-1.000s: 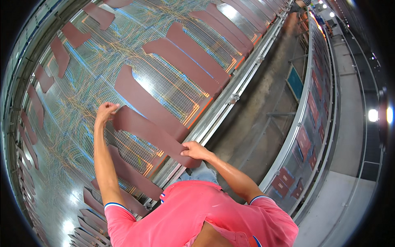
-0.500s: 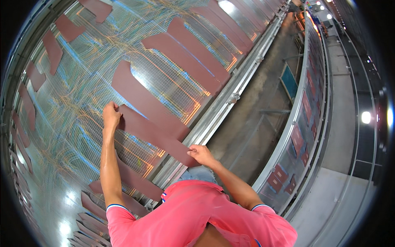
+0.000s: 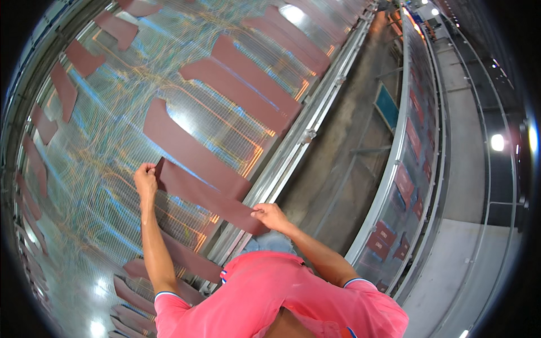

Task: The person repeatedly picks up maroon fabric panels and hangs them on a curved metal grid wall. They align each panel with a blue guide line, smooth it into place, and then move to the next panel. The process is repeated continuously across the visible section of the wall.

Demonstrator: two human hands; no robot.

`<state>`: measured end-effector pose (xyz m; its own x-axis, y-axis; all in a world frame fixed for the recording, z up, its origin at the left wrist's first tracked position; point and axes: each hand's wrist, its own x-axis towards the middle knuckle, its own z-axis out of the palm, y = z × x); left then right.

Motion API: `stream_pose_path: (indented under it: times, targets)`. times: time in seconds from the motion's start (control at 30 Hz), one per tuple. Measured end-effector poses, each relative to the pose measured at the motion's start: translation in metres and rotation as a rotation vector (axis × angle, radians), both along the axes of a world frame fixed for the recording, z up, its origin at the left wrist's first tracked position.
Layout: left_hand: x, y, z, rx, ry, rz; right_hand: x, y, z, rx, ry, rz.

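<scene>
Silvery gridded table point(image 3: 101, 163) flanks dark floor point(image 3: 324, 186), left and right fingers point(image 3: 148, 167) point(image 3: 261, 209) pinching maroon panel point(image 3: 204, 196)

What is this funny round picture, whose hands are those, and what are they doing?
There's no robot here, just a person in a pink shirt. The camera sits on their head and looks down, so you see nearly what they see. Its very wide lens makes straight edges look bent and the corners dark.

The left hand pinches the far end of a flat, reddish-brown sheet, and the right hand grips the end nearer the person. Under it is a big surface with a fine grid, streaked with blue and orange. Other brown pieces lie on it in rows. A metal rail runs along its edge.
</scene>
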<state>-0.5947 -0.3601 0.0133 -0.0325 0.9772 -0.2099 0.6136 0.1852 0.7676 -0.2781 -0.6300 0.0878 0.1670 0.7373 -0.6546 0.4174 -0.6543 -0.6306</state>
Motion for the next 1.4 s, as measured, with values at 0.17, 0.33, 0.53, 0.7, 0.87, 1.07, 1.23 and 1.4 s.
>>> stream_pose_path:
  times: [0.17, 0.33, 0.53, 0.7, 0.87, 1.07, 1.23, 1.4]
  targets:
    - [0.002, -0.012, 0.022, 0.075, 0.031, 0.087, 0.003, -0.006, -0.003, 0.094, 0.163, -0.082]
    - [-0.019, 0.019, 0.090, 0.076, -0.198, 0.112, -0.007, -0.013, 0.009, 0.017, 0.471, -0.253]
    - [-0.034, 0.071, 0.057, -0.214, -0.236, -0.009, -0.040, 0.009, -0.021, 0.045, 0.413, -0.226]
    - [-0.030, 0.109, 0.028, -0.159, 0.015, -0.054, -0.061, 0.022, -0.044, 0.102, 0.390, -0.300]
    - [-0.037, 0.141, 0.010, -0.181, 0.239, -0.216, -0.065, 0.034, -0.061, 0.149, 0.141, -0.204]
    - [-0.025, 0.148, 0.015, -0.111, 0.356, -0.324, -0.067, 0.044, -0.059, 0.174, 0.083, -0.227]
    - [-0.026, 0.157, 0.014, -0.210, 0.261, -0.260, -0.063, 0.037, -0.072, 0.156, 0.099, -0.224]
    - [-0.028, 0.164, 0.003, -0.226, 0.207, -0.246, -0.061, 0.042, -0.073, 0.147, 0.091, -0.204]
